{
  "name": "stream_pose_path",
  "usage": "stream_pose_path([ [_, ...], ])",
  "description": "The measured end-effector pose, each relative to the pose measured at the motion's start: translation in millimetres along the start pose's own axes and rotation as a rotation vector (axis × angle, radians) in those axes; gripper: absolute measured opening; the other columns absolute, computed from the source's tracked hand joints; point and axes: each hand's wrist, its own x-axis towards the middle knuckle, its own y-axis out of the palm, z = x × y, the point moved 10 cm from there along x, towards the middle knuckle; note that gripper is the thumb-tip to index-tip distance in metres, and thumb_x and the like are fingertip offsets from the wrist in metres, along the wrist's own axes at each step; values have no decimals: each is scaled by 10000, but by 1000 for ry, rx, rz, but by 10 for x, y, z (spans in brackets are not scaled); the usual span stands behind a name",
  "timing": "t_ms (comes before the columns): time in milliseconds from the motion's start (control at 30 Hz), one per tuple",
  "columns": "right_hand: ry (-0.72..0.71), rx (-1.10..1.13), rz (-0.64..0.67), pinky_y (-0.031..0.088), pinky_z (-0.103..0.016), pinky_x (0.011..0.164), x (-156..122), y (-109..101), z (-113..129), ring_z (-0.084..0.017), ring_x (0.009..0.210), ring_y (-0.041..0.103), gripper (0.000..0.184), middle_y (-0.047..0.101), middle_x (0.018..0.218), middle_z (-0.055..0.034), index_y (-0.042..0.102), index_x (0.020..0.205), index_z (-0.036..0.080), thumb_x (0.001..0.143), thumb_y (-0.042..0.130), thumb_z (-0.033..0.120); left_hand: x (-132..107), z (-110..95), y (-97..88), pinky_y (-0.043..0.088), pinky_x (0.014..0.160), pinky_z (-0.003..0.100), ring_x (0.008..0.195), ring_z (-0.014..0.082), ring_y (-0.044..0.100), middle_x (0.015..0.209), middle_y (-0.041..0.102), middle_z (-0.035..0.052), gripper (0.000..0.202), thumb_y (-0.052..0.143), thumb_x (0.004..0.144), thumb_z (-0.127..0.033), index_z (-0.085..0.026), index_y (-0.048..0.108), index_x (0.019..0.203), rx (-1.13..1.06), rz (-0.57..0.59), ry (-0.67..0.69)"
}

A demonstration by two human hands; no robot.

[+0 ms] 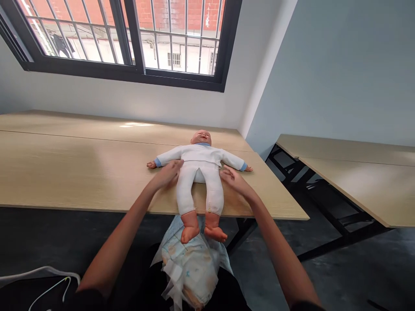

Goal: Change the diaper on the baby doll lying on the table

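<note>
Now, nothing pinched: left hand [166,175] open, fingers loosely spread, against the upper leg of a baby doll [200,172]; right hand [234,181] also open, just beside the other leg. Doll flat on its back, in a white long-sleeved suit with blue cuffs, on a pale wood-laminate table [81,172], bare plastic feet [201,229] past the table's edge, above a crumpled disposable diaper [191,268] against dark clothing. Barred window [129,39] beyond.

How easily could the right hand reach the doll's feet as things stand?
Probably easily: the right hand is over the table beside the doll's leg, and the doll's feet overhang the table edge, nothing between.
</note>
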Motion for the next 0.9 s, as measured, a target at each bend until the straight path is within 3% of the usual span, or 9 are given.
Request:
stream_pose_path([
  [100, -212, -190, 136, 442, -461, 1137, -632, 240, 22, -269, 1318, 530, 823, 402, 1537, -113, 336, 1540, 270, 844, 719, 483, -665, -84, 191, 495, 1075, 453, 1302, 316, 558, 1520, 436, 197, 821, 586, 865, -616, -148, 335, 1492, -3, -7, 26],
  [200, -433, -369, 102, 307, -512, 1223, -1169, 441, 143, -287, 1493, 289, 912, 260, 1613, -88, 265, 1564, 301, 821, 734, 543, -1230, -232, 366, 300, 1221, 530, 1521, 330, 244, 1613, 231, 152, 908, 693, 830, -559, -266, 224, 1550, 144, -67, 151],
  [267, -480, -498, 82, 313, -537, 1212, -1403, 584, 171, -313, 1529, 178, 1039, 113, 1653, -79, 180, 1581, 352, 765, 794, 541, -1463, -266, 468, 304, 1212, 563, 1541, 341, 176, 1631, 133, 130, 950, 724, 819, -541, -351, 158, 1559, 195, -84, 180],
  [367, -464, -662, 22, 403, -560, 1148, -1594, 696, 151, -356, 1511, 220, 1093, -26, 1662, -84, 114, 1580, 404, 756, 833, 425, -1655, -284, 537, 356, 1179, 587, 1534, 366, 189, 1620, 121, 115, 964, 761, 792, -529, -412, 167, 1542, 237, -113, 207],
  [500, -534, -709, -86, 508, -510, 1072, -1727, 665, 193, -308, 1408, 432, 787, 280, 1581, -102, 289, 1510, 355, 864, 729, 268, -1819, -282, 585, 434, 1135, 566, 1472, 356, 336, 1556, 247, 98, 783, 781, 805, -407, -402, 357, 1462, 314, -141, 269],
  [600, -610, -702, -147, 598, -438, 947, -1776, 590, 240, -280, 1275, 566, 527, 427, 1461, -113, 435, 1390, 288, 919, 665, 339, -1907, -267, 524, 537, 1049, 458, 1317, 270, 530, 1418, 414, 76, 503, 704, 882, -286, -352, 496, 1335, 318, -223, 309],
  [700, -680, -710, -194, 617, -393, 884, -1823, 514, 248, -265, 1223, 597, 489, 460, 1417, -128, 441, 1391, 264, 955, 607, 409, -1955, -292, 434, 560, 1006, 384, 1229, 220, 584, 1282, 510, 50, 297, 646, 922, -252, -303, 566, 1204, 307, -283, 369],
  [800, -751, -677, -266, 586, -411, 935, -1934, 399, 142, -281, 1253, 562, 617, 467, 1402, -151, 405, 1420, 237, 911, 664, 472, -2007, -231, 356, 576, 952, 351, 1138, 197, 621, 1292, 510, 67, 398, 663, 915, -292, -285, 510, 1282, 269, -286, 362],
  [900, -726, -544, -446, 574, -397, 886, -2104, 144, -183, -235, 1040, 630, 559, 551, 1224, -130, 449, 1334, 203, 902, 684, 469, -2209, -41, 213, 586, 784, 285, 873, 144, 640, 1122, 565, 53, 504, 695, 888, -323, -232, 432, 1308, 252, -390, 292],
])
